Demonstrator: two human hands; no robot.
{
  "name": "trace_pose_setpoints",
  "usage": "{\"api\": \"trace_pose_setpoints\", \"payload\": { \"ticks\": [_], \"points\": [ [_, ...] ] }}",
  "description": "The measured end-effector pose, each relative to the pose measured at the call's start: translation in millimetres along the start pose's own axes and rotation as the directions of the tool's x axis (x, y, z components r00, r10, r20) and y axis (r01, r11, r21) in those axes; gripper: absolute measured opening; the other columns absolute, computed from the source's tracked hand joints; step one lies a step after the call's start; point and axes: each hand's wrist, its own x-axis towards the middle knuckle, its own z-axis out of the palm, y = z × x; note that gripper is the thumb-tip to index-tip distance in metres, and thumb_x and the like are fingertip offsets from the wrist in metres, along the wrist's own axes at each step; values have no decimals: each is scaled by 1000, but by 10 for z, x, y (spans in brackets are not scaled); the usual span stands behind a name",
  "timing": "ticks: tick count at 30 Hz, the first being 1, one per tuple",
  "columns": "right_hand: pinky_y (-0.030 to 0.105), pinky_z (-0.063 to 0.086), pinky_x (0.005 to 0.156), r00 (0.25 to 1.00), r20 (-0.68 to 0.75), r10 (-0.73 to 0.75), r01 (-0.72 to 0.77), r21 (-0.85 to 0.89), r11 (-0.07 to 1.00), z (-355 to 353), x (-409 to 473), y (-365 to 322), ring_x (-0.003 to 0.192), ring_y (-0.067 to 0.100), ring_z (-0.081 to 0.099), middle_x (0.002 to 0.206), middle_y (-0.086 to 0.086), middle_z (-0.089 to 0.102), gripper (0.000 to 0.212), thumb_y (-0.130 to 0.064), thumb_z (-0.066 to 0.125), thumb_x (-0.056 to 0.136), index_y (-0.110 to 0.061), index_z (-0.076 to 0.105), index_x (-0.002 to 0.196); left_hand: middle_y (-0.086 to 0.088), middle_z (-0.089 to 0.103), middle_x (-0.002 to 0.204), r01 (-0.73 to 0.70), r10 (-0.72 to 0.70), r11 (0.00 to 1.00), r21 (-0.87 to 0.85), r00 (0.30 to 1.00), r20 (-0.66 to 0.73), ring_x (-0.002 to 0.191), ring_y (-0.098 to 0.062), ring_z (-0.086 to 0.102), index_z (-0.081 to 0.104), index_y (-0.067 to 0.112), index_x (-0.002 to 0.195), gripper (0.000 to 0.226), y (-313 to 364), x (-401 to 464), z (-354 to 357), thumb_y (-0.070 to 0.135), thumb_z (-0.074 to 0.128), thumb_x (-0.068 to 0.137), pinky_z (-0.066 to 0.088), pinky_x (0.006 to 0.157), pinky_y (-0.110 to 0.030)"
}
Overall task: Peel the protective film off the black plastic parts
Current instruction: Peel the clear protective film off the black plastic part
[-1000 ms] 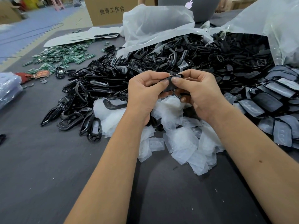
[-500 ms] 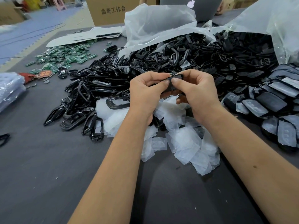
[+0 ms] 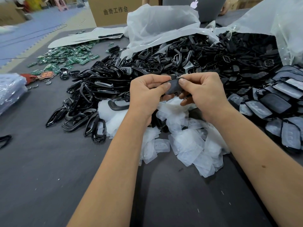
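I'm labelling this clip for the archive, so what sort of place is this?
Most likely a small assembly or packing workshop. A grey worktable holds a big heap of black plastic parts, a pile of peeled film pieces and loose green circuit boards, with a printed cardboard box behind.

I see bare grey table [image 3: 49, 177] along the near edge and to the left of my forearms, open room for a hand to pass, broken only by a black loop [image 3: 5, 140] at the far left edge. Straight ahead the way is blocked by loose films [image 3: 185, 145] under my hands, a spread of black frames [image 3: 98, 95] behind and left of them, and filmed parts [image 3: 275, 105] packed along the right. Farther back, green boards [image 3: 65, 58], a plastic bag [image 3: 160, 23] and a carton [image 3: 113, 12] close off the far side.
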Motion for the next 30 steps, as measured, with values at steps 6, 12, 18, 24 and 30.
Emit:
{"api": "trace_pose_setpoints", "payload": {
  "ticks": [6,12,18,24,30],
  "points": [
    [36,59,48,994,-18,-108,103,-184,978,-48,32,33,51,20,69,63,5,70,9,-7,73,94,-10,77,88,-11,77,85,-14,14,999,34,1000,16,72,-15,75,76,7,95,17,-24,-6,2,-9,72,90,57,61,-21],
    [37,56,41,949,64,-309,314,-300,901,-125,-13,8,51,26,65,64,7,68,10,-10,72,94,-13,65,99,-20,77,92,3,-2,1000,-19,999,35,72,-23,76,74,-2,102,16,-21,0,-3,-12,69,90,60,65,-25],
    [31,60,59,907,233,-351,410,-297,862,-188,-6,-14,78,26,65,101,7,66,15,-19,81,91,-17,81,106,-10,77,82,180,-176,971,-160,984,38,65,-14,72,75,1,103,11,44,47,-99,-2,67,95,54,58,-13],
    [33,57,80,895,190,-404,446,-337,829,-179,8,-40,95,20,65,106,8,66,12,-15,84,87,-12,82,98,-17,74,85,350,-316,879,-323,936,154,63,-12,69,72,-5,106,36,107,56,-145,28,58,104,57,58,-14],
    [26,51,59,992,84,91,-104,167,981,-36,-9,-101,78,11,64,86,2,73,13,-17,79,91,-19,79,78,-10,74,83,258,-239,889,-379,966,96,73,-17,73,73,2,97,11,81,20,-27,8,64,100,58,64,-17]
  ]
}}
